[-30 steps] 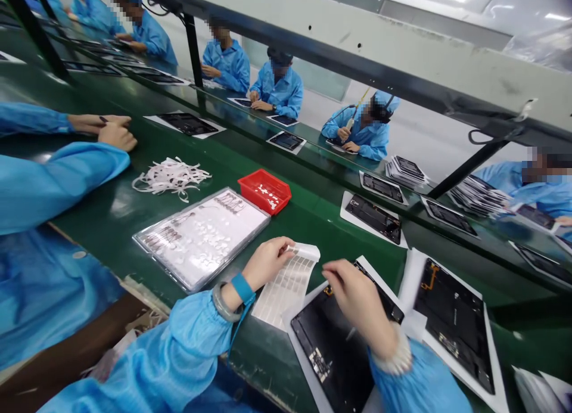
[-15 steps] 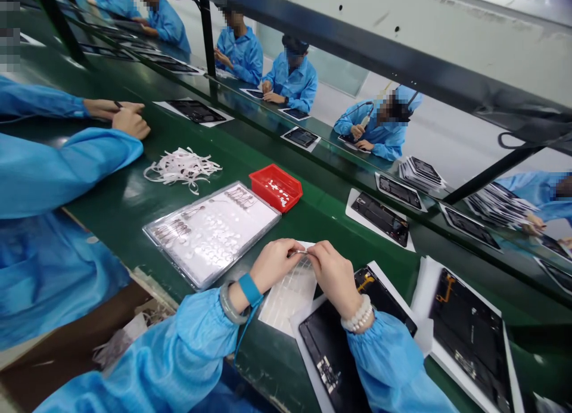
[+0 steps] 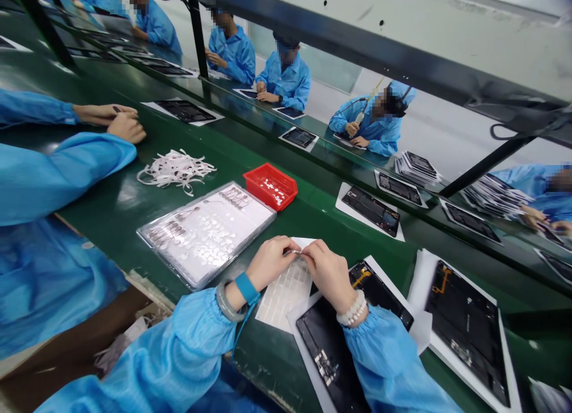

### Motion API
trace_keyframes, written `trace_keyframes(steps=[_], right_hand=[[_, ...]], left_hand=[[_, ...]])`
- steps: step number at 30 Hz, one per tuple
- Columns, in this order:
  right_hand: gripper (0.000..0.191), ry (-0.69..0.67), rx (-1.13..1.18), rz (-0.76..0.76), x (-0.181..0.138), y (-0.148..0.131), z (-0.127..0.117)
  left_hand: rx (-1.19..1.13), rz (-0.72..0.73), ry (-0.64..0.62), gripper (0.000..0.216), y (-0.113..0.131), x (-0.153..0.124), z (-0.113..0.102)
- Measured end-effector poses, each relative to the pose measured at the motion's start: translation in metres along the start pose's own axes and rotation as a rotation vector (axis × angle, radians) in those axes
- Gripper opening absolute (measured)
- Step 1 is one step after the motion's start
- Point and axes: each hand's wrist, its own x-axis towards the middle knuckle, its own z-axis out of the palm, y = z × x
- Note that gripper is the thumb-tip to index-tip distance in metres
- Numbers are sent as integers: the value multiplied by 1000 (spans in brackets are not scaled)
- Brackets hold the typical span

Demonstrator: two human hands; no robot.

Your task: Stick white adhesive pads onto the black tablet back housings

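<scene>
My left hand (image 3: 271, 263) and my right hand (image 3: 329, 277) meet fingertip to fingertip, both closed in a pinch. Between them is a small, pale, thin piece (image 3: 297, 251), too small to name and partly covered by fingers. Just below lies a white sheet of adhesive pieces in a grid (image 3: 285, 300). Under my right wrist sits a black tablet back housing (image 3: 328, 347) on white paper. To the left, a clear-edged tray (image 3: 210, 237) holds small round white parts and thin dark wired parts. Behind it stands a red bin (image 3: 271, 188) with white bits inside.
A heap of white strips (image 3: 176, 170) lies to the left, near a co-worker's hands (image 3: 125, 126). More black housings (image 3: 467, 329) rest on paper at right. Another housing (image 3: 370, 210) lies on the green bench ahead. A metal beam (image 3: 357, 55) crosses above; people in blue sit opposite.
The view has shifted slightly, so most things appear a little further left. Both hands stay pinched together over the sheet, with the small piece still between them.
</scene>
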Motion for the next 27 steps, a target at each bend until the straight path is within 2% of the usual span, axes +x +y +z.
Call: trace_keyframes(steps=[4, 8, 16, 20, 27], right_hand=[[18, 98, -29, -26, -3, 2, 8], [14, 165, 18, -39, -3, 5, 11], [7, 120, 120, 7, -3, 4, 11], [10, 117, 87, -22, -4, 3, 13], [20, 329, -114, -175, -10, 6, 23]], left_hand=[[3, -14, 0, 11, -2, 1, 1], [4, -11, -3, 8, -4, 1, 2], [16, -2, 18, 16, -3, 0, 2], [19, 15, 10, 18, -2, 0, 2], [24, -11, 5, 14, -4, 0, 3]])
